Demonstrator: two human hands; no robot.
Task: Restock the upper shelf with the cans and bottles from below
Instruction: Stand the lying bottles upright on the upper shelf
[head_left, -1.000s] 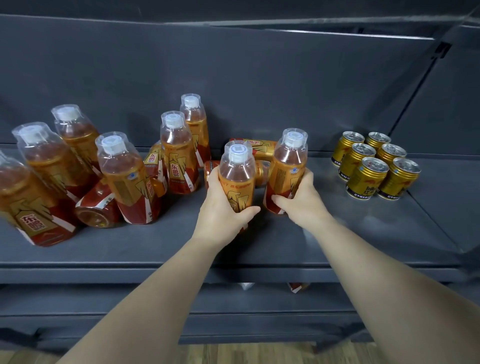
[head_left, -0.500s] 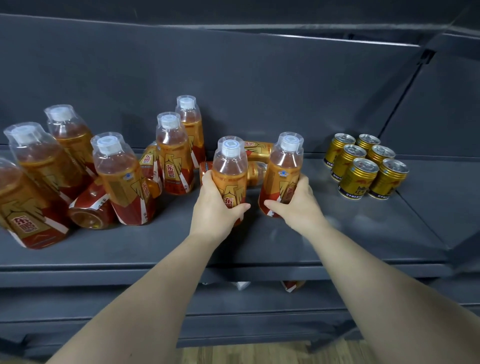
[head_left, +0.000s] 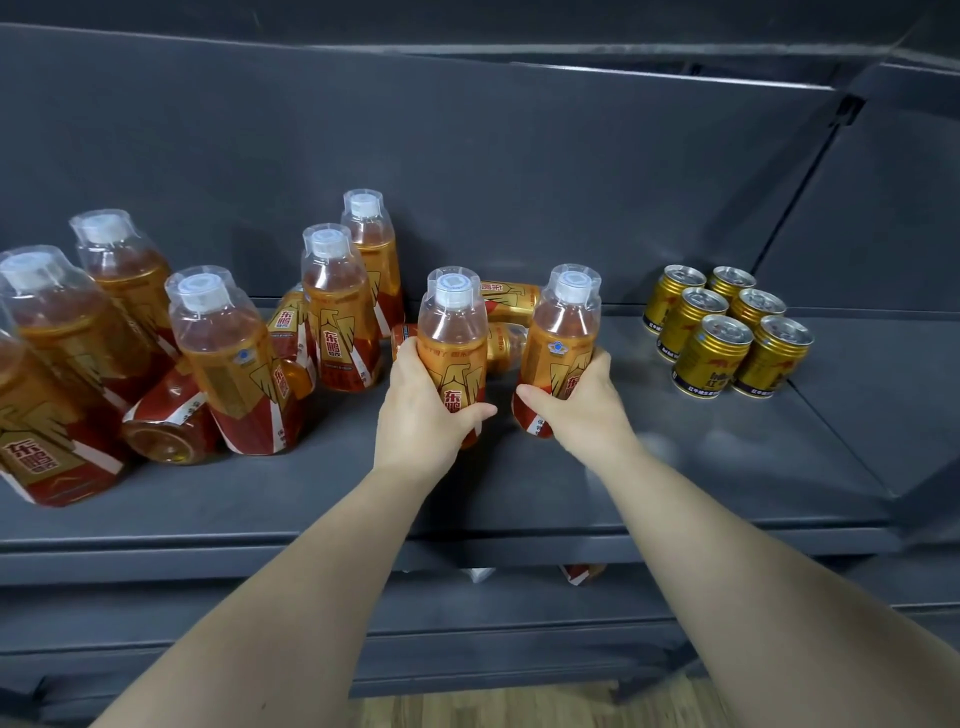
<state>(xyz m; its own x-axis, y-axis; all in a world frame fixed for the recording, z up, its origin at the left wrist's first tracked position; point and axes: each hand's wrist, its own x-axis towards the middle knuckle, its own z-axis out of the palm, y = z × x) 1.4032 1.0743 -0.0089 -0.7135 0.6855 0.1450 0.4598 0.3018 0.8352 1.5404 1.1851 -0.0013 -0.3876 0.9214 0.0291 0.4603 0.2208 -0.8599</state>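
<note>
Two bottles stand on the upper shelf (head_left: 727, 467): left hand (head_left: 421, 415) fingers clamp the left bottle (head_left: 452, 332), right hand (head_left: 576, 410) fingers clamp the right bottle (head_left: 563, 332). Pushed back carelessly, either may strike the fallen bottles (head_left: 506, 299) behind and topple. Since the earlier frame, grips and places barely change.

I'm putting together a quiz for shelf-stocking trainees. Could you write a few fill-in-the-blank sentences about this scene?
1. The left hand and the right hand each grip one upright ____.
2. The cluster of gold cans counts ____ cans.
3. Those cans stand to the ____ of both hands on the shelf.
4. Behind the hands, a fallen bottle lies on its ____.

Missing words: bottle; six; right; side.
</note>
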